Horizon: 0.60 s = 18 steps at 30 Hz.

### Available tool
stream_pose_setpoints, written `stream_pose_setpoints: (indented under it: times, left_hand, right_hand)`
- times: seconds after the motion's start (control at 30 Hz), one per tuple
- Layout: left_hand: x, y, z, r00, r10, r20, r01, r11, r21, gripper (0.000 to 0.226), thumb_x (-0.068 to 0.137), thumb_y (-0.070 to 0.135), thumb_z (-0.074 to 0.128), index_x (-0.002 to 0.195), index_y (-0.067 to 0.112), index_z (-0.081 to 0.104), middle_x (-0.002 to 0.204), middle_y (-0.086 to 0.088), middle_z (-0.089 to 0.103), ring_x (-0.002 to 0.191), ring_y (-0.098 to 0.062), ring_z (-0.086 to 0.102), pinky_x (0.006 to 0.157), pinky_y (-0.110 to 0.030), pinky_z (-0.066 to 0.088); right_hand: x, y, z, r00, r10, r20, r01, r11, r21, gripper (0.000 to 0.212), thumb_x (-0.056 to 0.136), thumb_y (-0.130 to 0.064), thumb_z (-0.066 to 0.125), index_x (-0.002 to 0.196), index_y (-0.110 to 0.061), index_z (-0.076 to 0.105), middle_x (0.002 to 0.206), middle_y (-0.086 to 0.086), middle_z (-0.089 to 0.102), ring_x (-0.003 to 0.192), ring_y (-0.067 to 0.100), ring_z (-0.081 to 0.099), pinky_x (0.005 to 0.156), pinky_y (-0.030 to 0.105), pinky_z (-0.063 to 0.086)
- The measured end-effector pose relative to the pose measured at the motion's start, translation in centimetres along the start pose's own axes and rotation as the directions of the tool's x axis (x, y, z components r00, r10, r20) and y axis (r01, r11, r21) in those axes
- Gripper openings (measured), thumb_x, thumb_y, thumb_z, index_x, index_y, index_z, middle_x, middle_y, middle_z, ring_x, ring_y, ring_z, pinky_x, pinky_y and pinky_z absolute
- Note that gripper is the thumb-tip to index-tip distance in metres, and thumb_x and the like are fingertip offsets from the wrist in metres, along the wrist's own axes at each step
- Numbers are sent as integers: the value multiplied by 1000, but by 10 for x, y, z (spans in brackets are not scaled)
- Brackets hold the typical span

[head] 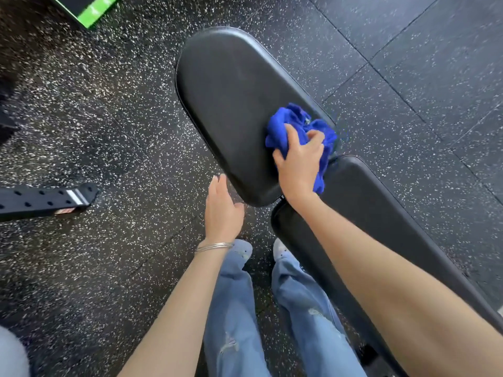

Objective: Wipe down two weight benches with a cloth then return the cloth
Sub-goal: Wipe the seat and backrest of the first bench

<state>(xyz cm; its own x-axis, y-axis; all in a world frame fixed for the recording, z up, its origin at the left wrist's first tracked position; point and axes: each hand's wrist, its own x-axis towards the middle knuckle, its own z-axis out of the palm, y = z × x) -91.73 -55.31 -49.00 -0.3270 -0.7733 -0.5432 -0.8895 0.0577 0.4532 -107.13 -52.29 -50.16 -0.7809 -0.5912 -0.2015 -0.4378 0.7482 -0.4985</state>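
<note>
You get one view only, from the head camera, looking steeply down over your own arms. It sits close above the black bench pad (228, 104) and the speckled floor (109, 131), wide-angled

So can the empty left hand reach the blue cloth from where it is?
Probably yes. The left hand is open and holds nothing, close beside the bench pad. The blue cloth lies on that pad under the right hand, with only bare pad between them.
</note>
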Motion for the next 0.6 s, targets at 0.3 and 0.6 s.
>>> stream_pose_setpoints:
  times: [0.3,0.6]
  left_hand:
    - [-13,-19,-66,998,-9,58,-1,983,185,66,88,3,49,146,9,20,156,-13,16,143,-27,20,116,-36,18]
    - [-57,62,-139,802,395,449,-535,808,246,55,90,17,52,141,9,36,144,-10,44,133,-24,40,111,-31,28]
  right_hand:
    - [-89,0,2,772,-250,585,353,933,-68,46,86,-31,59,130,-28,48,126,14,34,110,32,43,82,33,43]
    - [-139,-19,-144,913,-74,401,150,975,-162,51,85,-30,61,134,-30,47,128,12,36,110,32,40,94,39,43]
